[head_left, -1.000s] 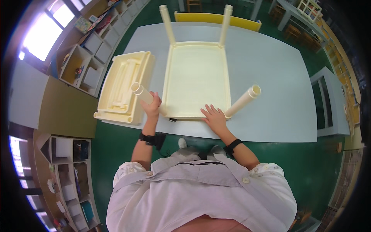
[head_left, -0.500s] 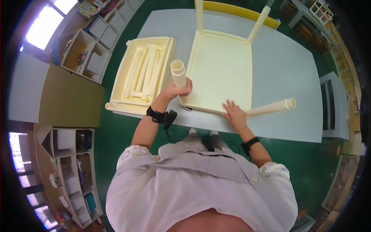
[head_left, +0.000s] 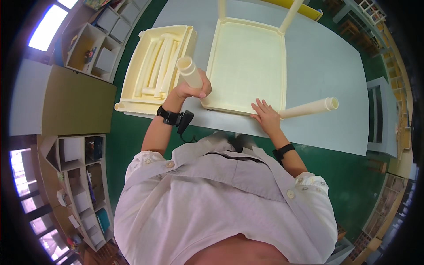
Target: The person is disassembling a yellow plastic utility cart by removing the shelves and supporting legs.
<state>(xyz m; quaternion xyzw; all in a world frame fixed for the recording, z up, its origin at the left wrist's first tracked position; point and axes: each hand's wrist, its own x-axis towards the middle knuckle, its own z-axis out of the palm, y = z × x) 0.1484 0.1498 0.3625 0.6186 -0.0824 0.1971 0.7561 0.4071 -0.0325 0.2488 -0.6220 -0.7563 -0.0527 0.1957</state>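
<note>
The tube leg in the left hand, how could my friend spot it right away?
Find the big grey table, then the cream panel on it. At the panel's near left corner is a hollow cream leg. Of the panel's four legs, only this one is gripped, by the left hand.

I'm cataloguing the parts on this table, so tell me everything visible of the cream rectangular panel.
The cream panel looks like smooth plastic, with a shallow raised rim facing up. It lies on the grey table. A round tube rises at each corner: the near-left tube and near-right tube show open, stepped ends, while the far tubes run out of the picture. The left hand grips the near-left tube; the right hand rests, fingers spread, at the near-right corner.
</note>
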